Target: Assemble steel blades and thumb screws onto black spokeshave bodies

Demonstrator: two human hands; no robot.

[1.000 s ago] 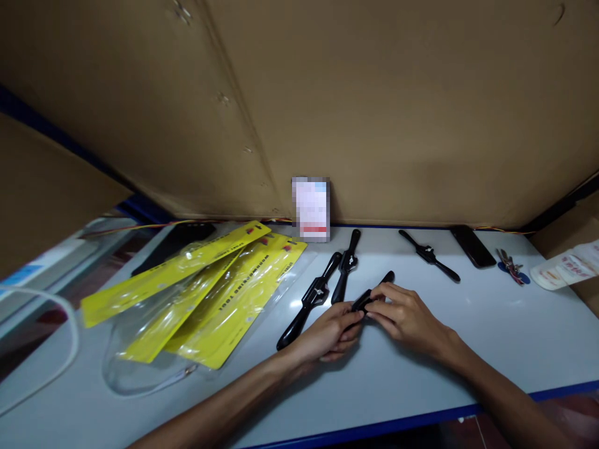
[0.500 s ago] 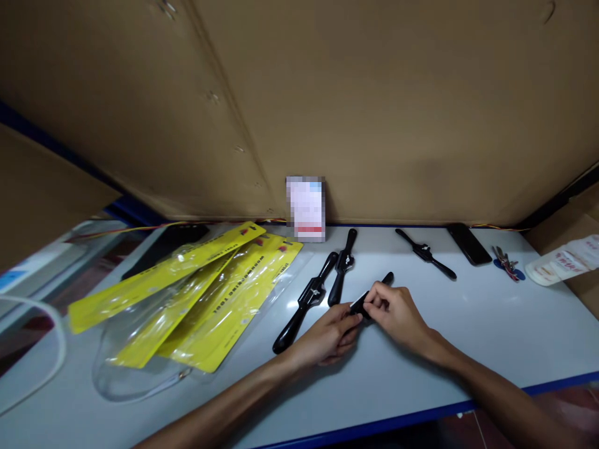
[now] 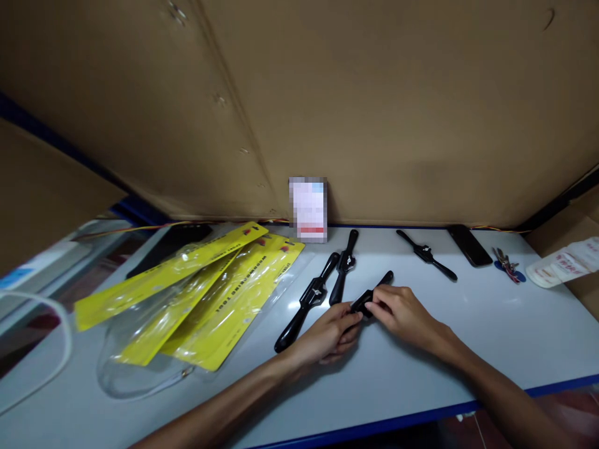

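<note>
My left hand is wrapped round the near handle of a black spokeshave, which is tilted up to the right above the table. At its middle, my right hand has thumb and fingers pinched together against the body, hiding the small parts under them. The far handle sticks out beyond my right fingers. Just left of my hands lie a large black spokeshave and another one behind it. A smaller, thinner spokeshave rests farther back on the right.
Yellow-carded clear plastic packages are piled on the left. A pixelated upright card or screen leans on the cardboard wall. At the right lie a black phone, keys and a white plastic packet. A white cable loops at far left.
My right fingers have shifted slightly at the middle of the spokeshave, and its pale edge shows less. My left hand keeps its hold. The whole view has moved a little.
</note>
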